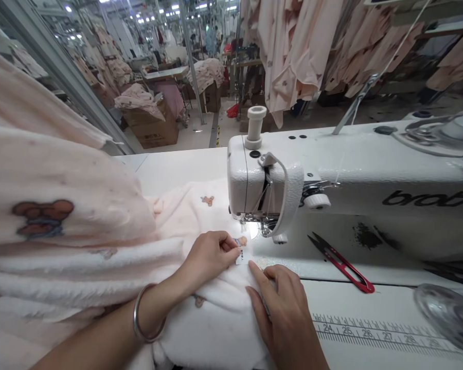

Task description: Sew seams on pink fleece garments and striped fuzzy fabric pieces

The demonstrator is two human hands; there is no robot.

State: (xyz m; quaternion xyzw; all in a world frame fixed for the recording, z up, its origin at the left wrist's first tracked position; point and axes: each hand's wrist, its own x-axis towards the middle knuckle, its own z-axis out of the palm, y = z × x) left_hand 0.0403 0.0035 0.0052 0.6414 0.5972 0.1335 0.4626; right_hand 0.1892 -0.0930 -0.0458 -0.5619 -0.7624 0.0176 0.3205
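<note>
A pale pink plush fabric with bear prints (pixel 212 324) lies across the sewing table and under the head of a white sewing machine (pixel 239 174). My left hand (pixel 212 252), a metal bangle on its wrist, pinches a small white label with dark print (pixel 241 255) between thumb and fingertips, just in front of the needle area. My right hand (pixel 281 308) rests at the fabric's right edge with index finger and thumb stretched onto the cloth beside the label. Its other fingers are bent, and nothing shows held in it.
Red-handled thread snips (pixel 343 264) lie right of the needle area, with a ruler scale (pixel 370 331) along the table's front. A clear round object (pixel 447 313) sits at the far right. Beyond are hanging pink garments (pixel 293 51) and a cardboard box (pixel 152 123).
</note>
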